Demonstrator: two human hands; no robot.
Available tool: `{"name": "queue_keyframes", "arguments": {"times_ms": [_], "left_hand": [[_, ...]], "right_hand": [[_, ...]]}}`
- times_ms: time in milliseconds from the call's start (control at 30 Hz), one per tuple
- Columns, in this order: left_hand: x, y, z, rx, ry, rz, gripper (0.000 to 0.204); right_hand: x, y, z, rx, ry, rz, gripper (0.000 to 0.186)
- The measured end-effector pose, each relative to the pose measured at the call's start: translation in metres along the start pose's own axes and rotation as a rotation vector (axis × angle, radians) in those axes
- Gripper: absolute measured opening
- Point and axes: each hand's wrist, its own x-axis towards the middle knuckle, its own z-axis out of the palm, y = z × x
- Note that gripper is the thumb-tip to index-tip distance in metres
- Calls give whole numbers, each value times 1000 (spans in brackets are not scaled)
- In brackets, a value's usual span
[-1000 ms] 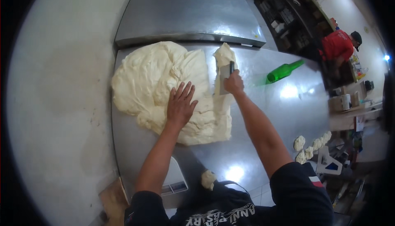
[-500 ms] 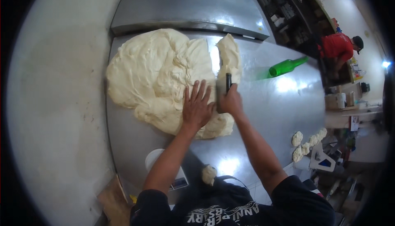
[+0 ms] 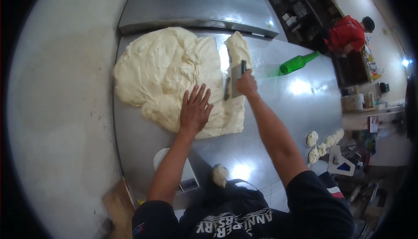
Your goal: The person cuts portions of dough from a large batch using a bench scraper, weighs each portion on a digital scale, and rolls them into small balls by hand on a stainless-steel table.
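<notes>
A large, soft mass of pale dough spreads over the left part of the metal table. My left hand lies flat on its near right portion, fingers spread. A bench scraper with a dark handle is gripped in my right hand, its blade at the dough's right side. Along that side runs a long strip of dough; a gap parts its far end from the mass, while the near end still joins it.
A green bottle lies at the right. Several dough lumps sit near the right edge, by a white device. Close to me are a white scale and one dough lump. A person in red stands beyond.
My right hand and the scraper have moved away from me along the strip. My left hand has shifted slightly left on the dough. The person in red has moved and turned.
</notes>
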Motion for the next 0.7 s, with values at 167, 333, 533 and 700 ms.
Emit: {"name": "queue_keyframes", "arguments": {"times_ms": [167,333,533,700], "left_hand": [[-9,-1,6,14,30,-35,57],[-5,11,11,19,74,-36,58],[-13,18,10,-15,78,-51,60],[-9,9,3,-13,77,-25,59]], "right_hand": [[-33,24,-48,91,11,-85,47],[-125,19,-1,36,-127,-73,45],[-144,-22,20,19,33,-124,45],[-114,-8,32,47,68,-157,43]]}}
